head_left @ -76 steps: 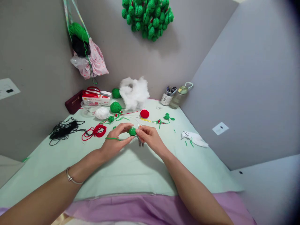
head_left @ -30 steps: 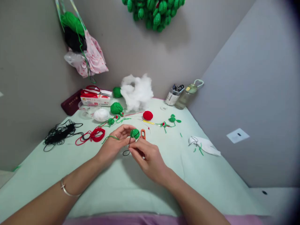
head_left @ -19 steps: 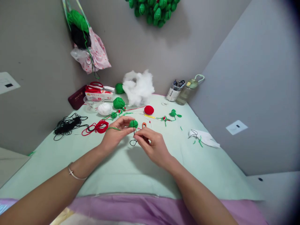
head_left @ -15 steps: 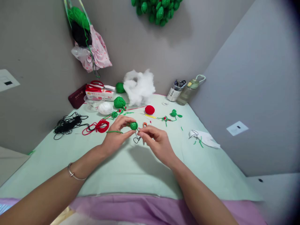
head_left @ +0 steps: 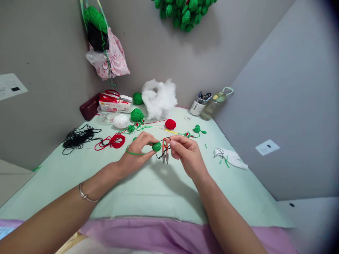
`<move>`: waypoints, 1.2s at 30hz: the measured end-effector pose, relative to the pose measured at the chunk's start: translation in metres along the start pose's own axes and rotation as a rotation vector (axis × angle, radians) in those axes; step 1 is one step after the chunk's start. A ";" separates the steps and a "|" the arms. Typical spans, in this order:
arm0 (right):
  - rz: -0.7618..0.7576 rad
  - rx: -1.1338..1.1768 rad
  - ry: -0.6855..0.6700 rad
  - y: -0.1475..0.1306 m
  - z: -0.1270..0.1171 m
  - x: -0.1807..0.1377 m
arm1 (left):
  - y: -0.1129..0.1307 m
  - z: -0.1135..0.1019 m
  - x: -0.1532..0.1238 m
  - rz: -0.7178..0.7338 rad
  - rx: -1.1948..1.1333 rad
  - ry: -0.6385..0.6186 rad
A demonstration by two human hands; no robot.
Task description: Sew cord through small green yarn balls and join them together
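My left hand [head_left: 136, 153] pinches a small green crocheted ball [head_left: 156, 146] between thumb and fingers, with a green yarn tail looped over that hand. My right hand [head_left: 186, 153] is closed, pinching a black thread [head_left: 162, 152] that runs from the ball and hangs in a loop. Orange-handled thread snips [head_left: 165, 150] sit just between the two hands, blades pointing toward me; I cannot tell whether the right hand also grips them. Both hands hover over the pale green tablecloth [head_left: 148, 190].
Behind the hands lie red cord [head_left: 112, 141], black cord [head_left: 78, 137], green yarn balls [head_left: 137, 114], a white ball [head_left: 121, 121], a red crocheted disc [head_left: 170, 124], white stuffing [head_left: 159, 98], a box with red scissors [head_left: 114, 102], a jar [head_left: 197, 104] and a bottle [head_left: 213, 104]. Grey walls enclose the corner.
The right hand has drawn the black thread up and to the right, tightening the loop. The snips now show between the hands. The view has shifted slightly.
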State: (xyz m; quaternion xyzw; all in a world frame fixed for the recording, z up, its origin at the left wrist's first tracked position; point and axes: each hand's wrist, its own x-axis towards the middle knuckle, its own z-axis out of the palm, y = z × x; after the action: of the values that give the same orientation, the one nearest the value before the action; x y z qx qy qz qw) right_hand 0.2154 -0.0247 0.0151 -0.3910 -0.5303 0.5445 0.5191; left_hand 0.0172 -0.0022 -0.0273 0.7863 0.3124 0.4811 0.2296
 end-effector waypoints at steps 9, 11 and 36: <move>-0.052 -0.142 -0.047 0.000 0.002 -0.006 | 0.007 0.001 0.003 -0.095 -0.059 0.003; -0.086 -0.211 -0.103 -0.004 0.004 -0.009 | 0.007 0.001 0.002 -0.086 -0.080 0.036; -0.081 -0.502 -0.729 -0.027 0.005 -0.023 | 0.012 -0.011 -0.005 0.439 0.121 0.146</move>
State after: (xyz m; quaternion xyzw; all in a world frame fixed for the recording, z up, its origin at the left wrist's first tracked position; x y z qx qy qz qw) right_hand 0.2179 -0.0512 0.0392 -0.2664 -0.8094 0.4803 0.2080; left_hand 0.0085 -0.0139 -0.0176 0.8109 0.1781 0.5553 0.0489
